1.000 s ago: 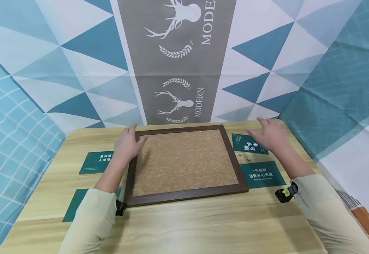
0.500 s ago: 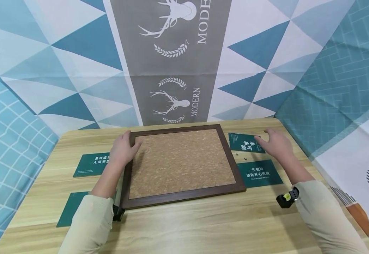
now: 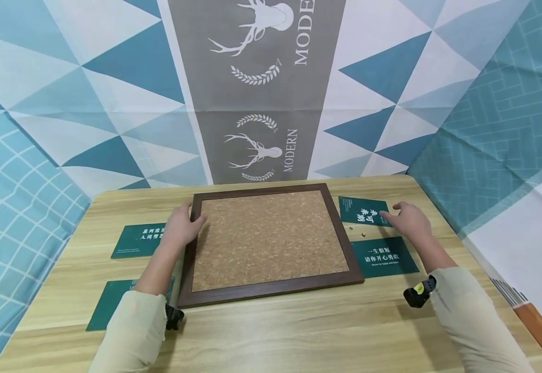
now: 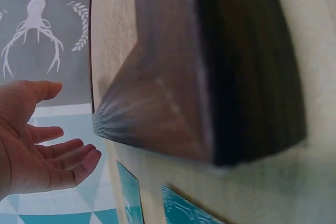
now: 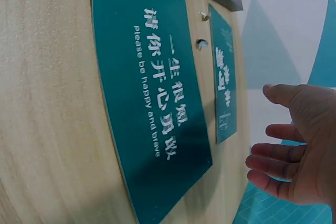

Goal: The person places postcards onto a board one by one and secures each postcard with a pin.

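Note:
A cork board (image 3: pixel 271 238) in a dark brown wooden frame lies flat in the middle of the table. My left hand (image 3: pixel 181 226) hovers at the board's left edge, fingers loose and holding nothing; the left wrist view shows the same hand (image 4: pixel 47 145) apart from the frame's corner (image 4: pixel 168 108). Over on the right, my right hand (image 3: pixel 409 223) hangs in the air beside a green card (image 3: pixel 364 211) with white lettering. Its fingers are relaxed with nothing in them. A second green card (image 5: pixel 149 93) lies nearer, reading "Please be happy and brave".
Two small metal pieces, perhaps pins (image 5: pixel 202 43), lie between the right cards. Left of the board are another green card (image 3: pixel 138 241) and a lower one (image 3: pixel 112 303), partly hidden by my left forearm. A patterned cloth wall (image 3: pixel 261 93) rises behind the table (image 3: pixel 271 336).
Both hands have drawn back slightly toward me, the right one also shifting a little outward. The view has swayed a little. Board and cards stay where they were.

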A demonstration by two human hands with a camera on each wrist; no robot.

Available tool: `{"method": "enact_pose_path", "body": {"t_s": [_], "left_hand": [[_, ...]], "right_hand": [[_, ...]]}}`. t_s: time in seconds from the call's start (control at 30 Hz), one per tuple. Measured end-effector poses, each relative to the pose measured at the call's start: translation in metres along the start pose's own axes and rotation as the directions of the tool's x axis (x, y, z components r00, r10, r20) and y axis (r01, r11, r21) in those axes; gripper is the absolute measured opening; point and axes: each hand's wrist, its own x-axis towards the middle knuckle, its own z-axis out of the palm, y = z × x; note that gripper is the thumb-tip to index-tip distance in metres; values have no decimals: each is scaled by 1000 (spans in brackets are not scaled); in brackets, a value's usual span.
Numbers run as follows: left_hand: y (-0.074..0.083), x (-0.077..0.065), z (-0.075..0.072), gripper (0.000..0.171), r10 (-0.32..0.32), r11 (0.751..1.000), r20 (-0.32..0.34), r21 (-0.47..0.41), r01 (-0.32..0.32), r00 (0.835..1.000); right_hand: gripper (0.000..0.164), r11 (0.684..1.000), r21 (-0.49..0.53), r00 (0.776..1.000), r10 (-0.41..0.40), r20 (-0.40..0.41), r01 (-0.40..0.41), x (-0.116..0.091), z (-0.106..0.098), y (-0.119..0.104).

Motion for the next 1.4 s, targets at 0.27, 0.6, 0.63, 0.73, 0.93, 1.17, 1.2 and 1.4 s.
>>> {"method": "enact_pose_path", "body": {"t_s": [0.27, 0.6, 0.63, 0.73, 0.93, 1.17, 1.2, 1.4], "left_hand": [[-9, -2, 4, 66, -5, 1000, 37, -25, 6, 999], [-15, 0, 12, 63, -49, 997, 74, -48, 53, 996], [-15, 0, 12, 63, -53, 997, 73, -48, 57, 996], [-15, 0, 13, 60, -56, 997, 71, -46, 59, 996], [-15, -3, 15, 57, -77, 995, 72, -59, 82, 994], [-19, -5, 14, 56, -95, 993, 77, -58, 99, 993], [-19, -5, 14, 56, -96, 993, 75, -56, 100, 993], [-18, -4, 12, 55, -92, 994, 63, -52, 95, 994]], "right_hand": [[71, 994, 28, 993, 99, 66, -101, 8, 10, 7], [74, 980, 84, 980, 169, 100, -178, 11, 21, 14], [73, 982, 80, 982, 165, 96, -172, 11, 21, 15], [68, 985, 73, 985, 151, 84, -157, 10, 23, 18], [59, 987, 61, 987, 143, 67, -147, 13, 27, 22], [50, 989, 36, 988, 142, 60, -144, 17, 30, 20], [51, 988, 34, 987, 147, 60, -150, 17, 30, 20], [54, 979, 25, 979, 199, 45, -200, 18, 32, 18]]}}
